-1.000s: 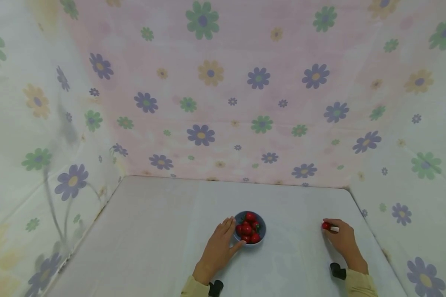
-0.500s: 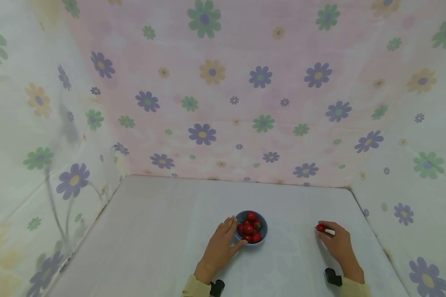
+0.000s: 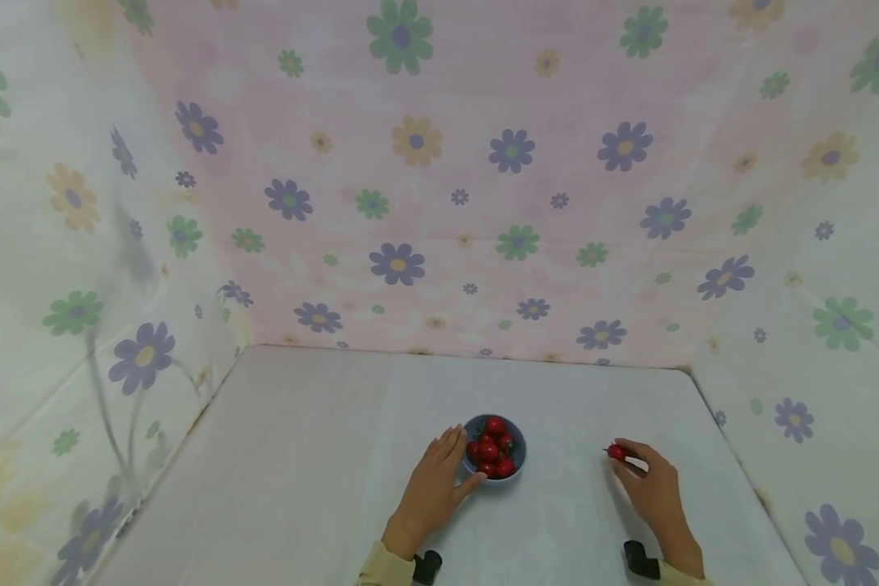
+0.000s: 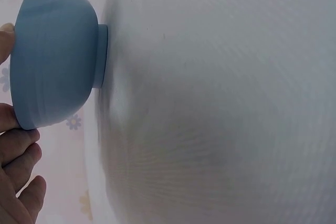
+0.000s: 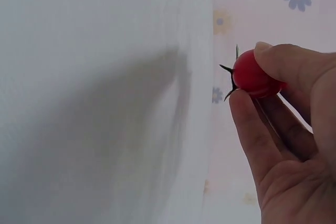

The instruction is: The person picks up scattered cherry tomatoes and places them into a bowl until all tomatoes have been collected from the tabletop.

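Observation:
A small blue bowl (image 3: 523, 457) stands upright on the white table, holding several red cherry tomatoes (image 3: 487, 451) with green tops. My left hand (image 3: 428, 486) holds the bowl's near left side, thumb and fingers spread along the rim. In the left wrist view, the bowl's outer wall (image 4: 58, 56) shows between thumb and fingers, its foot on the table. To the right, my right hand (image 3: 652, 486) pinches another cherry tomato (image 5: 254, 74) between thumb and fingertips. Its pointed green leaves face left, and it is raised over the table in the right wrist view.
The white table (image 3: 300, 472) is bordered by a floral cloth wall (image 3: 454, 301) at the back and by similar cloth sides left and right. Black wrist mounts (image 3: 426, 567) show at both sleeves.
My right hand has moved left toward the bowl with the cherry tomato, whose leafy end now shows more. The left hand and bowl have stayed in place.

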The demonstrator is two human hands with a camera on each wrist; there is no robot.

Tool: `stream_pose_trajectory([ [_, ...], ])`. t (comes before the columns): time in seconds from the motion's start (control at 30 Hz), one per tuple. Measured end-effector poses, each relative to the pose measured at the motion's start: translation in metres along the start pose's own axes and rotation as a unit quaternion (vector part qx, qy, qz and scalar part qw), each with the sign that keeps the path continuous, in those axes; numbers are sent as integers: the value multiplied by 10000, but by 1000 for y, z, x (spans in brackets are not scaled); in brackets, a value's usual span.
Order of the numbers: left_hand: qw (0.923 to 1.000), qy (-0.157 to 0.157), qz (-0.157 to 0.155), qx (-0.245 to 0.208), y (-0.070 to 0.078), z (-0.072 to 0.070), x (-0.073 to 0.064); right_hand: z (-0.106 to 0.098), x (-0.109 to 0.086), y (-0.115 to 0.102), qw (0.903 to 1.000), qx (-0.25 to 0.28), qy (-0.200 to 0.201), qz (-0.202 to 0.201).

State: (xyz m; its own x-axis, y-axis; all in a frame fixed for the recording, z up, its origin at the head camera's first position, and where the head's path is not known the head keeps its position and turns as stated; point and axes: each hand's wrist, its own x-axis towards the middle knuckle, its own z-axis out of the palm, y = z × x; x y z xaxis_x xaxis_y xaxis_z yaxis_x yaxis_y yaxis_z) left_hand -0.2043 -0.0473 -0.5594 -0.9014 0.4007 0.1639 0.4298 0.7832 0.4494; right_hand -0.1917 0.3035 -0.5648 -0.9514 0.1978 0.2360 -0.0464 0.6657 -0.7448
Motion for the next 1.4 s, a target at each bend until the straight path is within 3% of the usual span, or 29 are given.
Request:
stream_pose_trajectory([
  [0.33,10000,19,18,34,-1,2,0,11,-13,-20,9994,315,148,21],
  [0.87,10000,52,18,-30,0,1,-1,28,-16,-42,9980,622,62,-82],
  [1.4,10000,78,7,-4,1,1,0,53,-22,-59,9951,978,-68,107],
])
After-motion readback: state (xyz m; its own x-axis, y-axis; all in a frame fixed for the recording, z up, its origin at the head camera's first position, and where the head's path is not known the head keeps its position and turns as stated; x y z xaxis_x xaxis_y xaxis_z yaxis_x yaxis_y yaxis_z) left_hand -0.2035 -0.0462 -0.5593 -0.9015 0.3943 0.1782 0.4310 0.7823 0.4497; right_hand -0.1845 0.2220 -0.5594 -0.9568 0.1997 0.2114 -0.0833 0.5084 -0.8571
